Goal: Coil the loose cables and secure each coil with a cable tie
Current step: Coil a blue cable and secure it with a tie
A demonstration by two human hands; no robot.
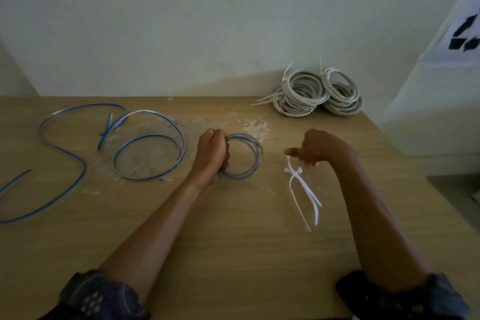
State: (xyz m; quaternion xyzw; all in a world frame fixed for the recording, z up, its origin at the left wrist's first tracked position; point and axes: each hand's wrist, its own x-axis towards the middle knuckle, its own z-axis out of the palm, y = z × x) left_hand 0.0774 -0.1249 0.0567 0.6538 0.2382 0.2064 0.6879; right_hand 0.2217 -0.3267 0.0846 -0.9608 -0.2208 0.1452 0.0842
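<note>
Blue cable trails off the picture's left edge across the wooden surface. The left hand is clenched round the left side of a small coil, hiding that part. The right hand is curled, fingertips hidden, directly above the white cable ties; contact unclear. Tied grey coils sit far back.

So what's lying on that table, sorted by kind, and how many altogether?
Blue-striped cable coil, gripped in the left hand: 1
Loose blue-striped cable pieces, uncoiled: about 3, ends overlap, so unsure
Finished white coils, tied, at the back: at least 2 stacks, exact number unclear
White cable ties by the right hand: about 3
Total: roughly 9
</note>
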